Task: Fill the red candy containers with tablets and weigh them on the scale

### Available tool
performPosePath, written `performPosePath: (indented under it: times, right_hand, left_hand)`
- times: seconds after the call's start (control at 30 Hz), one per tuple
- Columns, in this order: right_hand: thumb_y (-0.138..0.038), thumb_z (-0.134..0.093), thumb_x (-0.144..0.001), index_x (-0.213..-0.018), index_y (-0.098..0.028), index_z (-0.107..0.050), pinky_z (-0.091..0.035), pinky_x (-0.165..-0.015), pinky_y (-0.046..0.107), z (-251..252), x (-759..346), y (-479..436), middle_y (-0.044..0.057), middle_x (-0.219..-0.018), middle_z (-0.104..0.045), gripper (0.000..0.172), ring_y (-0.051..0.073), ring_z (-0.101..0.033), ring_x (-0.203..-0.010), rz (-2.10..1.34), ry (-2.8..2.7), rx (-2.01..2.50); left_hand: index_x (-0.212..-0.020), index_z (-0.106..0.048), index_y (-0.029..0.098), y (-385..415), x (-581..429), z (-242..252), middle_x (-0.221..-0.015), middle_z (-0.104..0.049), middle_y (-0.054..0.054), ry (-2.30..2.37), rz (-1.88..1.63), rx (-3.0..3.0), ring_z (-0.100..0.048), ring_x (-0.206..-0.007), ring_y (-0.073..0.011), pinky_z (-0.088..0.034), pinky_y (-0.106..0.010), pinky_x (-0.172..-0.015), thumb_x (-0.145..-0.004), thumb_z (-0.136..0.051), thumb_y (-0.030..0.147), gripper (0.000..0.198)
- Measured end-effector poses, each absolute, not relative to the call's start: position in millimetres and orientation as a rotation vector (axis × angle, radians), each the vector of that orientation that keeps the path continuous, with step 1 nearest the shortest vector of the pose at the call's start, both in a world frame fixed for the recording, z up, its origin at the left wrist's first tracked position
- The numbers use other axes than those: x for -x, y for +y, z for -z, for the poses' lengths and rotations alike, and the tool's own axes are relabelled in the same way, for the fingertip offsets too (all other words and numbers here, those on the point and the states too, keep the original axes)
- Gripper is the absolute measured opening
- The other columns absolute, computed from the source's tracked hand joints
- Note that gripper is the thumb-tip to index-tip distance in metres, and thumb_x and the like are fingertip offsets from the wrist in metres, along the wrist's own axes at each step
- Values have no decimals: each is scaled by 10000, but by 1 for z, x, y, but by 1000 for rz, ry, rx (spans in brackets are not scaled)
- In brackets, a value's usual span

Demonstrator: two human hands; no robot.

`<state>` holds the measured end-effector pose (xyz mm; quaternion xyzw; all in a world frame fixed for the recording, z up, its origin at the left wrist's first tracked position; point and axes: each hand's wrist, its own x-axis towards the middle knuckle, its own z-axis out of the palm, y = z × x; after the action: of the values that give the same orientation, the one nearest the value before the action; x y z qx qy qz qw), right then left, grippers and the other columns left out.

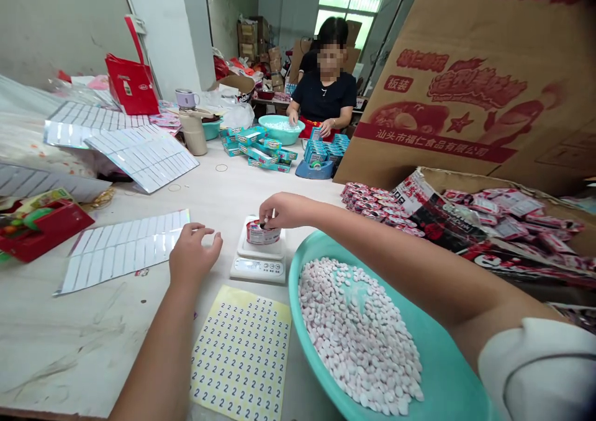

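Observation:
On the table stands a white digital scale [257, 268], with a small red, white and pink candy pack [262, 233] on its pan. My right hand [285, 211] reaches over the pack from the right, its fingers closed in a pinch at the pack's top. What lies between those fingertips is hidden. Left of the scale, my left hand [193, 252] hovers with nothing in it, thumb and fingers apart. A large turquoise basin [298, 321] under my right forearm holds a heap of pale pinkish-white tablets [358, 340]. The scale's display is too small to read.
A yellow sheet of "2" stickers [242, 353] lies before the scale. Label sheets [125, 247] and a red box [51, 225] are at left. An open carton of packs [512, 216] stands right. Across the table, a co-worker [323, 92] sits behind teal boxes [261, 148].

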<state>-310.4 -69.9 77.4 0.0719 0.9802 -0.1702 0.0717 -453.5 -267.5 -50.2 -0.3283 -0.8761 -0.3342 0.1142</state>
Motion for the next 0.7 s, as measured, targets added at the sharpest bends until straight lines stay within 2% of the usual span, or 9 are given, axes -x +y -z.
performPosePath:
  times: [0.1,0.23,0.43,0.5,0.6,0.7]
  right_hand:
    - [-200,-692,-779,-1042,-172,-747,-414,-610,204,-75,318,-66,32,-990,-738,270,136,-631,-782,607,2882,-248]
    - [-183,-693,-756,-1053,-177,-756,-428,-608,215,-75,318,-65,33,-954,-746,304,149,-637,-776,606,2850,-285]
    - [-134,-649,-730,-1059,-184,-753,-428,-605,230,-76,320,-65,34,-995,-739,349,164,-639,-790,535,2856,-286]
    - [-114,-625,-738,-1092,-187,-738,-427,-607,239,-80,319,-69,48,-1043,-726,378,182,-645,-834,429,2873,-318]
    - [-67,-568,-766,-1132,-175,-708,-430,-631,268,-90,300,-81,98,-1134,-686,407,229,-651,-921,84,2964,-400]
    - [-12,-543,-744,-1035,-161,-718,-438,-645,293,-92,252,-95,122,-1048,-688,371,253,-663,-885,-129,2960,-519]
  left_hand:
    - [-882,-719,237,-267,456,51,-1153,-636,-65,-2561,992,960,-655,-874,-240,-426,-331,-595,-835,-560,446,267]
    - [-969,-720,237,-268,456,51,-1222,-610,-77,-2537,983,951,-650,-944,-254,-456,-335,-627,-848,-549,435,288]
    - [-1015,-714,241,-267,456,50,-1247,-597,-86,-2570,975,954,-648,-940,-260,-461,-341,-632,-850,-539,415,297]
    - [-1020,-712,236,-267,457,50,-1246,-596,-90,-2589,984,950,-651,-923,-256,-457,-341,-627,-848,-534,403,298]
    - [-1036,-704,239,-268,458,50,-1250,-591,-85,-2591,1005,942,-648,-959,-260,-457,-346,-641,-859,-517,396,301]
    - [-1043,-699,244,-268,458,49,-1262,-586,-80,-2603,1030,933,-645,-990,-263,-456,-351,-649,-866,-513,397,300]
